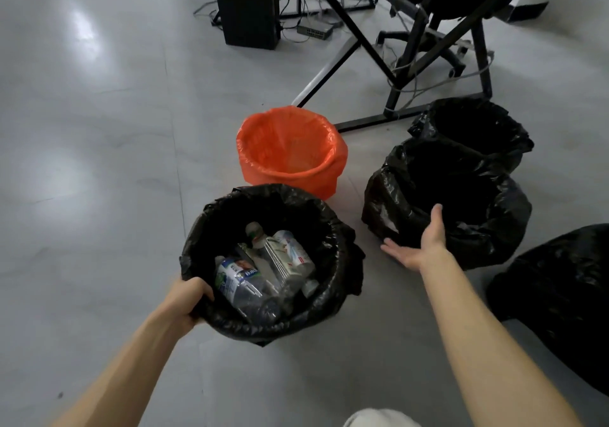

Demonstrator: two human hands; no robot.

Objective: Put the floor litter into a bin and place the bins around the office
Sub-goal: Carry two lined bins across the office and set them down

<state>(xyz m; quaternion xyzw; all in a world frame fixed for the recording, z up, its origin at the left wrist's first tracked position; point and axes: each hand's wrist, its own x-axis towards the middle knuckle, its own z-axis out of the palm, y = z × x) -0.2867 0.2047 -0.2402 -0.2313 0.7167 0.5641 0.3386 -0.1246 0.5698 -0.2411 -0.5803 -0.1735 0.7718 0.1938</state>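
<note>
Bin [324,229] upright, mouth up; left hand [189,301] fingers clamp rim, right hand [418,245] fingers apart.

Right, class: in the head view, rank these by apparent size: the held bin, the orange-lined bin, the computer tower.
1. held bin (nearest the camera, so enlarged)
2. orange-lined bin
3. computer tower (farthest, cropped by the frame)
</note>
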